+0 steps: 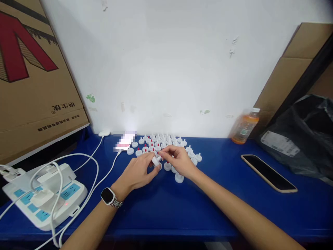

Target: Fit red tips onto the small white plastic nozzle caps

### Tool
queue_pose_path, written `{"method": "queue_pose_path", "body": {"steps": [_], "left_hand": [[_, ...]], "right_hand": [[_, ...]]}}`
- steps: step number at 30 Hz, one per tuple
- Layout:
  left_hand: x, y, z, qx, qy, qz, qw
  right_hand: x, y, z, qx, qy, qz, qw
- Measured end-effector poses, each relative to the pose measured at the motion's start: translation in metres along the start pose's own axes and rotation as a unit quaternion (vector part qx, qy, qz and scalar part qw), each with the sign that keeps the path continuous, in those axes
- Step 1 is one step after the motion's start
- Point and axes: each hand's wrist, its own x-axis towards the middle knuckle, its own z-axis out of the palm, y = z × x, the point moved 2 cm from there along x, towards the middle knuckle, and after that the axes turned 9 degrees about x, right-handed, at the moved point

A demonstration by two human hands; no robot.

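Observation:
My left hand [142, 170] grips a white round cap with a nozzle [155, 161] between thumb and fingers, tilted on its side. Close beside it, my right hand [179, 159] has thumb and forefinger pinched together at the nozzle end of that cap. Whatever small piece is in the pinch is too small to make out. Around both hands stand many similar white caps [179, 178], nozzles up. Several of them, mostly on the left, carry small red tips [145, 150]. Some caps are partly hidden behind my hands.
A white power strip [78, 189] with plugs and looping cables lies left on the blue table [161, 208]. A lit phone [125, 141] lies near the wall. At right are a dark phone [269, 173], an orange drink bottle [246, 126] and a black plastic bag [299, 128].

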Motion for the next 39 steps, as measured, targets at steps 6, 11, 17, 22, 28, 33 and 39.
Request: {"method": "queue_pose_path", "body": {"steps": [6, 11, 17, 22, 28, 33, 39], "left_hand": [[0.0, 0.003, 0.001, -0.019, 0.0, -0.004, 1.0], [0.003, 0.005, 0.0, -0.031, -0.01, -0.016, 0.999], [0.004, -0.001, 0.003, -0.017, -0.017, -0.021, 0.999], [0.002, -0.003, -0.001, -0.015, 0.015, -0.024, 0.999], [-0.004, -0.03, -0.014, -0.068, 0.033, -0.125, 0.989], [-0.007, -0.052, -0.017, -0.076, 0.075, -0.197, 0.975], [-0.008, -0.068, 0.0, -0.09, 0.003, -0.191, 0.977]], "right_hand": [[0.001, 0.001, 0.006, 0.114, 0.054, 0.011, 0.992], [0.005, -0.003, 0.011, 0.144, 0.085, 0.02, 0.986], [0.01, 0.001, 0.018, 0.132, 0.071, 0.007, 0.989], [0.017, -0.007, 0.011, 0.072, 0.02, 0.001, 0.997], [0.034, -0.021, 0.007, -0.103, -0.033, 0.002, 0.994], [0.035, -0.008, 0.028, -0.257, -0.186, -0.048, 0.947], [0.042, -0.001, 0.027, -0.355, -0.212, -0.06, 0.909]]}}
